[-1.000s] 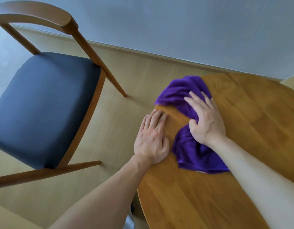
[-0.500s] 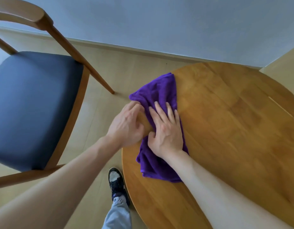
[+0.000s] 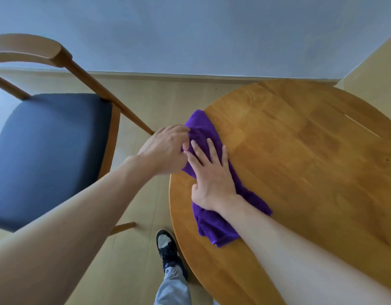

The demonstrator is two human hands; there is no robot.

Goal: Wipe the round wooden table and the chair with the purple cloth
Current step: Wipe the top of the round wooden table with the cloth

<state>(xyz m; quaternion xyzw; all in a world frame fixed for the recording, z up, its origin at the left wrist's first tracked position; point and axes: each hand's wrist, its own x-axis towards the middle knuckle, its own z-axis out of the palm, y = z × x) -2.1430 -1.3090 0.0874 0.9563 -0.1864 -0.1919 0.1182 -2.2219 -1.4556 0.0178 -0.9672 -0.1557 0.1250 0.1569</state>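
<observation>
Two hands share the work at the table's left rim; going left to right, the chair (image 3: 54,155) stands well apart on the floor, its dark seat bare and, by my judgement, not yet wiped; next comes the left hand (image 3: 166,150), fingers curled in a narrow pinch on the cloth (image 3: 212,223) where it drapes over the rim, though how firmly it grips I cannot tell since the fingertips are hidden behind the hand; just beside it the right hand (image 3: 212,179) lies flat with fingers spread wide, palm pressing the cloth onto the table (image 3: 311,172); the cloth runs along the rim, its far end hanging slightly off the edge and its near end bunched under the right forearm.

To do this step well, I would keep the right palm flat so pressure spreads evenly; let the left hand only gather the overhanging fold so it does not slip to the floor; then sweep in overlapping arcs toward the centre and the far right, which looks untouched; a bunched cloth wipes a narrower strip, so flattening it first should pay; the chair can follow once the top is done.

No containers show anywhere in view; nothing stands on the table except the cloth and the hands.
</observation>
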